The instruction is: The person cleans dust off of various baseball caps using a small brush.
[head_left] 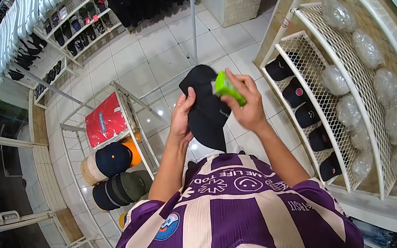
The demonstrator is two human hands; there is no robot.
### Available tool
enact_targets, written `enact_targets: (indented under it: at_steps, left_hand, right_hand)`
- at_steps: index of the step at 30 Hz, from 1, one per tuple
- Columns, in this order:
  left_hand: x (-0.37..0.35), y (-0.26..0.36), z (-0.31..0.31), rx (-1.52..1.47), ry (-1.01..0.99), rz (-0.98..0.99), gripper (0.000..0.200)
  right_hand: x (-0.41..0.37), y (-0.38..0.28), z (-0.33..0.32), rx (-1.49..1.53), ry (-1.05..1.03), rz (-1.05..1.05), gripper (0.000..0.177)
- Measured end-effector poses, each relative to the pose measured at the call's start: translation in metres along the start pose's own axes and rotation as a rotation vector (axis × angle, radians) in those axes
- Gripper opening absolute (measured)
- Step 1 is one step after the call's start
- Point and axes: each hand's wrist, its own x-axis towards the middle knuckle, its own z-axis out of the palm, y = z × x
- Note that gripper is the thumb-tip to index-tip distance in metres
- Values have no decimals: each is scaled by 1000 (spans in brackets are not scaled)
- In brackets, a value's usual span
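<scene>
A black cap (205, 108) with small green lettering on its front hangs before my chest, its brim pointing down toward me. My left hand (183, 119) grips the cap along its left side, thumb on the outside and the other fingers out of sight behind it. In my right hand (249, 101) is a bright green brush (226, 87), held by thumb and fingers. The brush overlaps the cap's right side in this view; its working face is mostly hidden.
To the right, white mesh shelves (308, 59) hold black caps and clear plastic-wrapped bundles (338, 14). At left, a white wire rack (122, 97) carries a red packaged item (103, 120) and stacked caps (114, 159). White hangers (25, 27) hang at upper left. A thin pole (194, 13) rises ahead.
</scene>
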Motion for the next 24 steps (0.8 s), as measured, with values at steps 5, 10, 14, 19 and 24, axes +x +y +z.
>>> enact_targets:
  at_steps: [5,10,14,19,24]
  left_hand:
    - [-11,13,0,106,26,27,45]
    - [-8,15,2,73,-97,-11,47]
    - [-18,25,15,86,-53,115,47]
    - [-11,30,3,-51,-29,260,48]
    - [-9,20,5,-88,4,293,50]
  right_hand:
    - [7,26,-10,131,-12,337,53]
    - [7,7,5,333,-25,214,50]
    - [-5,59,-2,-24,-156,386,50]
    - [-36,23,-13,865,-67,691,48]
    - [-49,14,8,1546,-172,1112,47]
